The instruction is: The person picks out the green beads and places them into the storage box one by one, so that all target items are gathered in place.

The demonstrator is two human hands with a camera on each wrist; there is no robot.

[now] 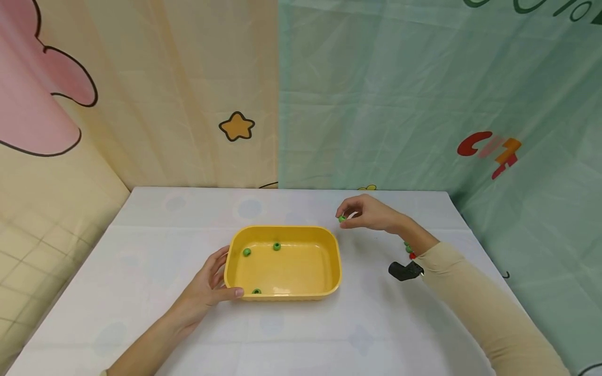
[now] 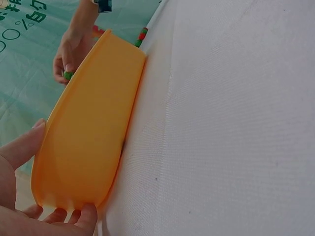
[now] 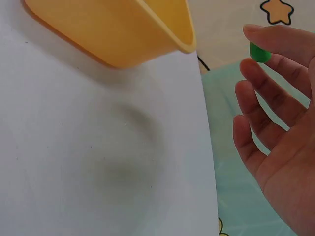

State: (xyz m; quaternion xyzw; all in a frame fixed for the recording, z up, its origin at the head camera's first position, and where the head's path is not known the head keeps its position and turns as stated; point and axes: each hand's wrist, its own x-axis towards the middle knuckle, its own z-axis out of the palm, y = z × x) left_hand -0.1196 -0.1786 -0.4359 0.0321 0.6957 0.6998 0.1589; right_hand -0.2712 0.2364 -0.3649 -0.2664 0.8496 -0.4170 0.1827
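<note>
A yellow tray (image 1: 287,266) stands on the table with three green beads inside, one of them (image 1: 277,246) near its back wall. My left hand (image 1: 209,282) grips the tray's left end, thumb on the rim and fingers round the side; the left wrist view shows the hand (image 2: 29,196) against the tray wall (image 2: 91,132). Beyond the tray's back right corner, my right hand (image 1: 369,213) pinches a green bead (image 1: 342,219) between thumb and finger, above the table. In the right wrist view the bead (image 3: 259,53) is in the fingertips of the hand (image 3: 280,113).
Under the right forearm lie green beads (image 1: 408,249) and a red bead (image 1: 412,256) on the table (image 1: 282,339). A black object (image 1: 405,271) shows beside the right sleeve. Patterned cloth walls (image 1: 367,104) stand behind the table and at its sides.
</note>
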